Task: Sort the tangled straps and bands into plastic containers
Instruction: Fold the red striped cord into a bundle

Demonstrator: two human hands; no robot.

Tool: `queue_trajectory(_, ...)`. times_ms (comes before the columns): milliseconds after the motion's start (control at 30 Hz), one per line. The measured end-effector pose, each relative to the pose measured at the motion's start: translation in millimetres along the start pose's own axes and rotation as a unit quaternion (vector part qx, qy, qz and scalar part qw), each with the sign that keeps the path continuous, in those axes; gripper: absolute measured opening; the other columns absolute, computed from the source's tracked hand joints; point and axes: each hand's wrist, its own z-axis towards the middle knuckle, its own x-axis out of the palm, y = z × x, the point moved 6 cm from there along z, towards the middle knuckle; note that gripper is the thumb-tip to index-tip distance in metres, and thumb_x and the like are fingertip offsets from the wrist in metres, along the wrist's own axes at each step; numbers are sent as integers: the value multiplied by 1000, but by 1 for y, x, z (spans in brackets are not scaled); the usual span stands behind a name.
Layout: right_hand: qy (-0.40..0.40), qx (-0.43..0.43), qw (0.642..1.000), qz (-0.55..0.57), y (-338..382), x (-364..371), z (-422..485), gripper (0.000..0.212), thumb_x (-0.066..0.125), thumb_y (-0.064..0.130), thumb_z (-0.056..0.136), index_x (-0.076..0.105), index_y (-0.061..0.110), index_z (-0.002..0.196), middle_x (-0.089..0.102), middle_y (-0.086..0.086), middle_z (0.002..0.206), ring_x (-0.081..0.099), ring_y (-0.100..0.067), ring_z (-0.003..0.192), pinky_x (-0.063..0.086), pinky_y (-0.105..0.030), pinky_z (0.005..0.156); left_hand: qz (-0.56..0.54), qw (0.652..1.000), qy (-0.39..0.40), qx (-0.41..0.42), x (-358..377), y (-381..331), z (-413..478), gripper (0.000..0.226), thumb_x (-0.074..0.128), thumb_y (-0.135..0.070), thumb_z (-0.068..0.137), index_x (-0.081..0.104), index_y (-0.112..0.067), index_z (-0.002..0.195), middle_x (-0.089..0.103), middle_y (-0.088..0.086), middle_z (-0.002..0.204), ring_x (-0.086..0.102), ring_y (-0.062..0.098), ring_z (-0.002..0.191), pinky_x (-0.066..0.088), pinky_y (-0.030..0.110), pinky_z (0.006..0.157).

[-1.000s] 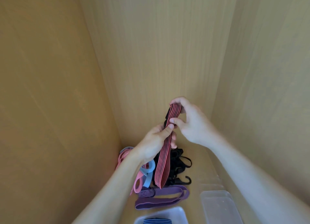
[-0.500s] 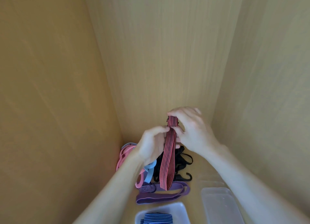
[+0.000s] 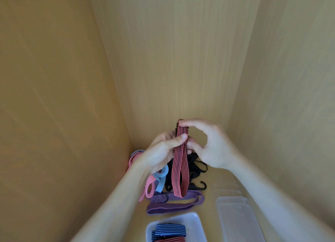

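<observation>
Wooden shelf floor [image 3: 208, 210] with tangled strap pile [image 3: 197, 167], purple strap [image 3: 174, 207], white container [image 3: 197, 221] and clear container [image 3: 239, 218].

Head-worn wide-angle camera looks down, close, into a wooden corner [image 3: 129, 136].

Two hands: left hand [image 3: 159, 154], right hand [image 3: 213, 147]. Two plastic containers: white container [image 3: 197, 221], clear container [image 3: 241, 221]. Two red-striped straps: held red strap [image 3: 179, 169], boxed red strap [image 3: 170, 239]. One blue-striped band [image 3: 169, 231]. One purple strap [image 3: 174, 204]. One light-blue band [image 3: 161, 178]. Pink bands [image 3: 149, 186]: at least two. Black hooked straps [image 3: 197, 167]: tangled, uncountable.
</observation>
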Motion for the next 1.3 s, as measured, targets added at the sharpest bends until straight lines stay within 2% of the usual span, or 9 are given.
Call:
queue_trajectory(167,-83,55,989,105,-11,-21,7,30,67,10,95,68,22,123,66,10,125,56,-3,123,41,-34,112,-2,1000,9,-4,-1,2,1,40,64,-17,95,54,7,124,70,14,107,68,25,95,53,44,99)
queue_trajectory(267,-29,146,982,118,-24,-13,12,39,64,31,97,61,21,135,59,7,133,52,-6,127,36,-39,116,22,1000,19,-7,5,1,0,19,56,-12,101,56,0,116,65,10,98,62,21,84,54,42,93)
queue_trajectory(333,15,179,971,160,-30,-5,12,35,63,35,98,64,23,130,65,8,128,57,-7,124,36,-40,117,29,999,31,-5,11,-1,-1,14,56,-14,101,56,-4,110,60,5,92,56,16,79,53,40,88)
queue_trajectory(467,21,181,963,197,-34,-5,11,21,66,32,96,71,26,116,73,7,115,64,-6,112,44,-34,110,51,998,34,-12,16,0,-2,20,58,-22,89,55,-7,102,55,1,82,51,15,74,52,27,74)
queue_trajectory(533,18,184,963,195,-35,-6,12,20,70,29,94,70,28,114,73,7,113,65,-5,108,45,-33,107,57,998,34,-13,13,2,-2,18,57,-19,90,56,-8,105,54,3,85,51,14,75,49,28,76)
queue_trajectory(733,4,185,963,197,-27,-2,13,39,74,20,91,62,25,127,73,6,109,68,-6,104,47,-34,105,69,997,22,0,1,10,0,23,51,-5,103,56,-8,125,63,8,97,61,17,79,52,31,83)
queue_trajectory(967,-62,147,971,179,-15,0,16,50,77,12,88,56,32,129,62,14,120,69,-2,97,48,-13,84,21,1000,6,-20,3,17,1,21,58,-17,89,54,-9,108,60,6,84,56,15,67,54,32,65)
queue_trajectory(1133,-97,92,984,115,-18,-2,5,53,77,11,87,56,33,130,64,22,119,63,2,107,38,-2,92,-44,998,20,-44,10,17,-3,54,53,-10,81,48,2,134,66,13,94,63,24,79,59,39,74)
queue_trajectory(1300,-111,27,992,59,-14,-1,2,54,77,4,83,58,33,124,66,23,117,59,3,116,35,-1,96,-26,998,29,-41,9,4,-11,63,52,-6,78,45,5,140,59,22,109,62,31,98,50,48,94)
